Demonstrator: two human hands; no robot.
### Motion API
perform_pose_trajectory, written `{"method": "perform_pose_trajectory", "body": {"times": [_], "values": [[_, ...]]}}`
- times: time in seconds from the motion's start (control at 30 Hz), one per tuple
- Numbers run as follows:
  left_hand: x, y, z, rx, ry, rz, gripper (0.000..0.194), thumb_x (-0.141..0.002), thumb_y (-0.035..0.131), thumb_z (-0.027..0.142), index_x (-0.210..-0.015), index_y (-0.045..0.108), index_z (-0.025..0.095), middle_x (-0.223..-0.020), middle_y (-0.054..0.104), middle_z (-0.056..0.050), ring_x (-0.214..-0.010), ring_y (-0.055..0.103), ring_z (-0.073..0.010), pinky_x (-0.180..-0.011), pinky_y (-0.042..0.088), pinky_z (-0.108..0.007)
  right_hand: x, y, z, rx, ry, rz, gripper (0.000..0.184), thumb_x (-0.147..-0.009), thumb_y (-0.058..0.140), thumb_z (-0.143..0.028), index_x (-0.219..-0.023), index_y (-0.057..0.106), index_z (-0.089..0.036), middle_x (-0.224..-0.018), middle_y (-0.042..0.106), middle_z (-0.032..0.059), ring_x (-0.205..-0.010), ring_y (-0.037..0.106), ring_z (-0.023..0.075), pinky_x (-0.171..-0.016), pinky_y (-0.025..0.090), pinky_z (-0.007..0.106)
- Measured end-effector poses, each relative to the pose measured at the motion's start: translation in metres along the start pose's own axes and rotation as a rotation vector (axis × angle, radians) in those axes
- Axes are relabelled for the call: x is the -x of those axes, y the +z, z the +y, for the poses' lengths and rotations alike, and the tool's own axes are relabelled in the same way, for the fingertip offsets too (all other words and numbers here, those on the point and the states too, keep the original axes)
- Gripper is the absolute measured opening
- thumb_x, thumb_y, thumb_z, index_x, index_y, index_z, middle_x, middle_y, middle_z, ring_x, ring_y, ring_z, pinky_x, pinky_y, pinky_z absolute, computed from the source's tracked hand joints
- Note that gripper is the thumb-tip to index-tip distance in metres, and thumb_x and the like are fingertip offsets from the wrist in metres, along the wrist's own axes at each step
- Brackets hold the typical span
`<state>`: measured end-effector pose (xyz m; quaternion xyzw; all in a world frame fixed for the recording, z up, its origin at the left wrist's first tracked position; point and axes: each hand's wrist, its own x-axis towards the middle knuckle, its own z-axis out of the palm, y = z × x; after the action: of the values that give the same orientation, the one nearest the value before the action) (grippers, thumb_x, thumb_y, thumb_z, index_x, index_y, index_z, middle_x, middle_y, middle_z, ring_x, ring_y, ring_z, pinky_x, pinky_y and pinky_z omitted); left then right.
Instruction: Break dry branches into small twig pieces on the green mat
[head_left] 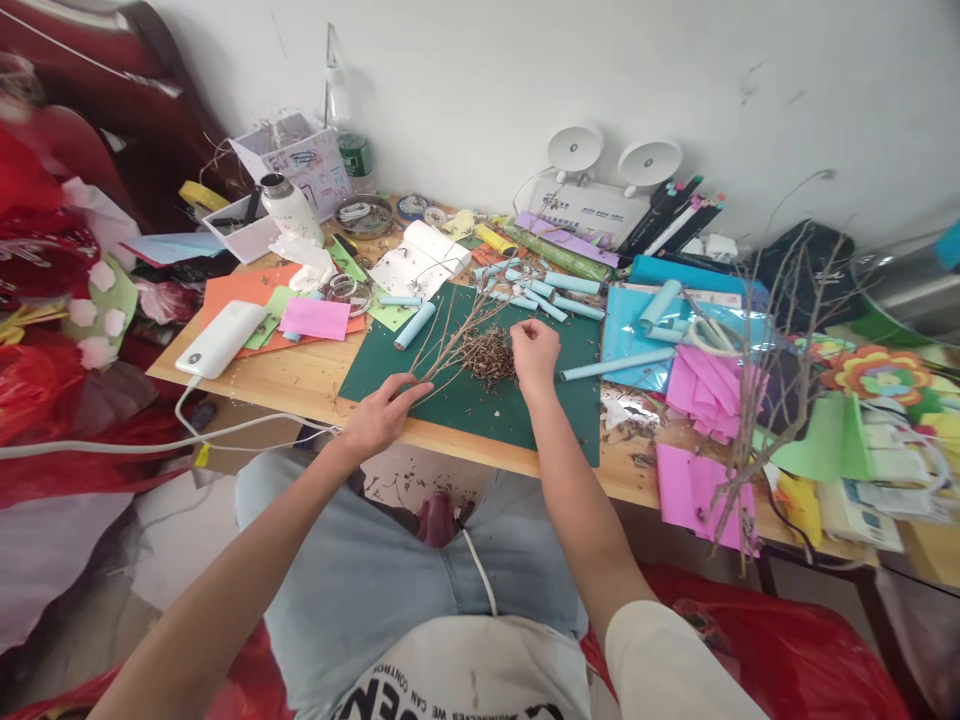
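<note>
- The left hand (382, 412) was closed around thin twigs (454, 345) at the near edge of the mat (585, 415).
- The twigs' long axis ran slantwise over the mat, from that grip at the lower left to the upper right, the far ends pointing away from the person toward the blue rolls (571, 283).
- Whether they all joined in one stem could not be told.
- The right hand (536, 355) was narrow, fingers curled in, at the right side of the brown pile (489, 358); whether it pinched anything could not be told.
- The pile sat on the mat, just right of the twigs.
- One short roll (414, 326) lay left of them, its axis slanting likewise.
- More sticks (799, 420) rose at the table's (307, 375) right, beside pink paper (705, 390).
</note>
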<state>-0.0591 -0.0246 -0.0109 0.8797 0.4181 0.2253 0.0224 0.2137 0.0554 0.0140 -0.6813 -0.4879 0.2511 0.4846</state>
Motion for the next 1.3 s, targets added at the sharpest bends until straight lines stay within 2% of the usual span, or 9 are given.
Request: {"method": "perform_pose_trajectory", "body": {"times": [0.1,0.2,0.3,0.43,0.6,0.83,1.07,1.2,1.3], "values": [[-0.001,0.001,0.0,0.016,0.0,0.03,0.042,-0.096,0.035,0.013,-0.136,0.047,0.022,-0.117,0.056,-0.012,-0.096,0.064,-0.0172,-0.075,0.058,-0.026,0.003,-0.003,-0.002,0.165,-0.047,0.051,0.019,-0.078,0.051,-0.03,-0.061,0.055,-0.021,-0.06,0.058,0.0003,-0.058,0.049,0.0151,-0.06,0.036,0.027],[-0.002,0.002,0.001,0.027,0.01,0.038,0.043,-0.098,0.035,0.016,-0.14,0.041,0.021,-0.119,0.056,-0.013,-0.102,0.064,-0.0188,-0.08,0.058,-0.029,0.004,-0.003,-0.006,0.131,-0.072,0.04,0.035,-0.085,0.049,-0.043,-0.059,0.053,-0.021,-0.056,0.053,-0.0009,-0.056,0.046,0.0143,-0.058,0.034,0.027],[-0.003,0.001,0.001,0.028,0.03,0.04,0.045,-0.098,0.036,0.016,-0.143,0.038,0.02,-0.12,0.056,-0.013,-0.105,0.063,-0.0193,-0.083,0.058,-0.029,0.0,-0.001,-0.012,-0.162,-0.026,0.025,0.044,-0.087,0.046,-0.057,-0.064,0.054,-0.02,-0.055,0.047,-0.0035,-0.051,0.043,0.0112,-0.051,0.032,0.025],[-0.003,0.001,0.001,0.041,0.028,0.02,0.043,-0.098,0.036,0.015,-0.14,0.042,0.02,-0.12,0.057,-0.013,-0.105,0.063,-0.0192,-0.084,0.057,-0.029,-0.015,-0.001,-0.023,-0.579,0.156,-0.172,0.043,-0.078,0.062,-0.062,-0.068,0.053,-0.021,-0.058,0.049,-0.006,-0.042,0.035,0.0056,-0.039,0.024,0.021],[-0.003,0.0,0.001,0.056,0.004,-0.026,0.044,-0.097,0.035,0.014,-0.139,0.045,0.02,-0.122,0.056,-0.013,-0.106,0.063,-0.0192,-0.086,0.057,-0.03,-0.034,-0.007,-0.033,-0.721,0.236,-0.312,0.043,-0.068,0.079,-0.051,-0.063,0.051,-0.02,-0.055,0.047,-0.0078,-0.039,0.034,0.002,-0.034,0.023,0.018],[-0.002,0.001,0.0,0.061,-0.013,-0.047,0.048,-0.093,0.036,0.01,-0.139,0.045,0.019,-0.123,0.056,-0.013,-0.106,0.063,-0.0197,-0.085,0.057,-0.031,-0.022,-0.008,-0.028,-0.714,0.179,-0.229,0.035,-0.06,0.085,-0.042,-0.064,0.06,-0.018,-0.053,0.051,-0.0067,-0.042,0.043,0.0032,-0.036,0.032,0.017],[-0.001,0.0,0.001,0.061,-0.008,-0.035,0.047,-0.094,0.036,0.011,-0.139,0.045,0.02,-0.123,0.056,-0.013,-0.107,0.063,-0.0193,-0.085,0.057,-0.03,-0.022,-0.015,-0.017,-0.726,0.082,-0.222,0.029,-0.061,0.083,-0.036,-0.075,0.062,-0.02,-0.063,0.058,-0.0063,-0.054,0.058,0.0064,-0.051,0.049,0.018],[-0.002,-0.001,0.002,0.051,0.008,-0.029,0.046,-0.094,0.034,0.01,-0.138,0.045,0.019,-0.123,0.056,-0.013,-0.107,0.063,-0.0191,-0.085,0.057,-0.03,-0.026,-0.014,-0.012,-0.615,0.002,-0.144,0.026,-0.068,0.077,-0.039,-0.082,0.065,-0.021,-0.067,0.061,-0.0052,-0.052,0.058,0.008,-0.052,0.051,0.021],[-0.002,-0.002,0.002,0.051,0.009,-0.036,0.047,-0.094,0.034,0.009,-0.139,0.044,0.019,-0.123,0.056,-0.014,-0.108,0.063,-0.0195,-0.087,0.057,-0.031,-0.029,-0.013,-0.007,-0.532,-0.035,-0.009,0.026,-0.074,0.07,-0.046,-0.076,0.065,-0.02,-0.061,0.06,-0.0036,-0.051,0.058,0.0112,-0.051,0.05,0.024]]}}
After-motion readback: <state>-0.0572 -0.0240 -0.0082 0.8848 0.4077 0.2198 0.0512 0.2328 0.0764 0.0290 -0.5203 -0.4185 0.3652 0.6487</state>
